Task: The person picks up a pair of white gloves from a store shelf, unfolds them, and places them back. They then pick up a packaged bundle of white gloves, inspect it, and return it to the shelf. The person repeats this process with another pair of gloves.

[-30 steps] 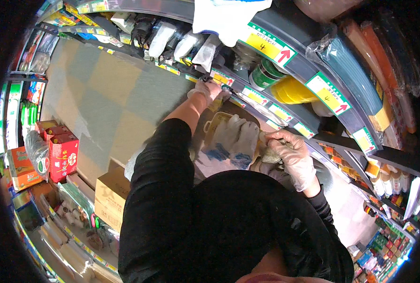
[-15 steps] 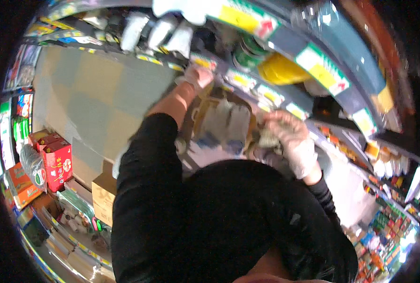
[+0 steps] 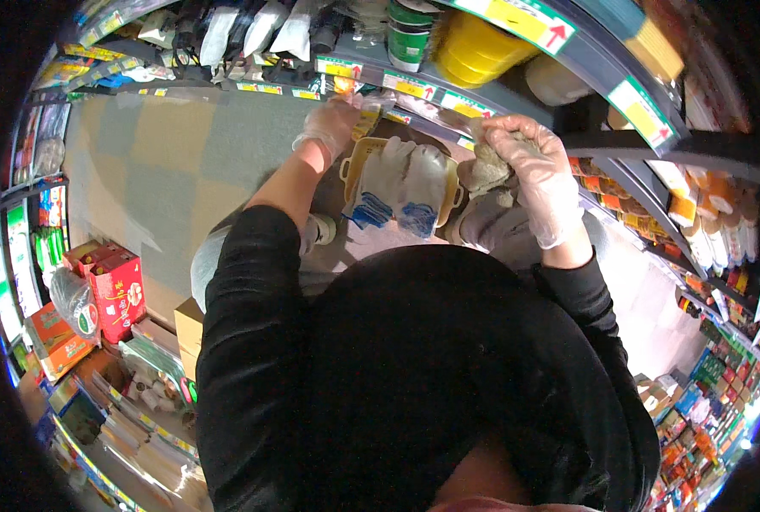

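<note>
My right hand [image 3: 537,175], in a clear plastic glove, is closed on a crumpled grey-beige cloth [image 3: 486,167] beside the basket. My left hand [image 3: 331,125], gloved the same way, reaches to the front edge of the low shelf. Its fingers are bent together there, and what they grip, if anything, is hard to make out. Between my hands stands a pale yellow basket [image 3: 348,167] with side handles. White knitted work gloves [image 3: 421,175] with blue cuffs lie bundled in it.
Ahead, the shelf [image 3: 602,64] holds green tubs [image 3: 409,38], stacked yellow bowls [image 3: 482,51] and white bundles [image 3: 266,27]. Its edge curves close above my right hand. Red boxes [image 3: 117,290] and a cardboard box [image 3: 189,328] stand at left. More stocked shelving [image 3: 704,222] lines the right.
The view has shifted, with the shelf higher and further left. My right hand, blurred with looser fingers before, now grips the cloth. My left hand stays at the shelf edge.
</note>
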Motion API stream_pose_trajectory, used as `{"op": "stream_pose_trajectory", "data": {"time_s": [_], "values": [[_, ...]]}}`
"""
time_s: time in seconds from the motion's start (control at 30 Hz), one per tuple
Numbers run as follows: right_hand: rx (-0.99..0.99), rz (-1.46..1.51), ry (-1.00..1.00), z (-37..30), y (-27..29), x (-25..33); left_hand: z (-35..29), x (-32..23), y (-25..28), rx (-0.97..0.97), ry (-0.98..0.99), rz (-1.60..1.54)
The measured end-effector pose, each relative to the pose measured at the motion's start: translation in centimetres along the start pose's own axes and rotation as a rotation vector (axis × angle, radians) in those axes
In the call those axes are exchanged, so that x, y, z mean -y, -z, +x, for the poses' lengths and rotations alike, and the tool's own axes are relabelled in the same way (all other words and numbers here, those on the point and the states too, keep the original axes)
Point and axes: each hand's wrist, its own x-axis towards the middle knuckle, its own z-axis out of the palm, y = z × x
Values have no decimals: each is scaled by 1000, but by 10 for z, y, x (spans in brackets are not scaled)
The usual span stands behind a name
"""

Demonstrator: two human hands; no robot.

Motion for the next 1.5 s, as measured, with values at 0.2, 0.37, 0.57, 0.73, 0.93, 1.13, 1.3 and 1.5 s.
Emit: {"op": "stream_pose_trajectory", "data": {"time_s": [0.2, 0.37, 0.57, 0.73, 0.93, 1.13, 1.3, 1.5], "values": [[-91, -41, 49, -11, 9, 3, -30, -44, 2, 192, 329, -365], [-57, 54, 53, -10, 23, -13, -52, -82, -75, 274, 334, -979], [-74, 124, 77, -23, 48, -27, -75, -148, -86, 426, 527, -1293], [-101, -283, 261, -47, 63, -23, -67, -169, -28, 484, 199, -923], [-55, -569, 600, -3, 55, -70, -35, -183, -26, 533, 11, -786], [-112, -422, 386, -2, 48, -63, -27, -194, -41, 641, 106, -775], [-64, -234, 218, -18, 49, -50, -30, -200, -52, 722, 181, -786], [-56, -240, 177, -21, 55, -45, -26, -204, -50, 755, 199, -789]]}}
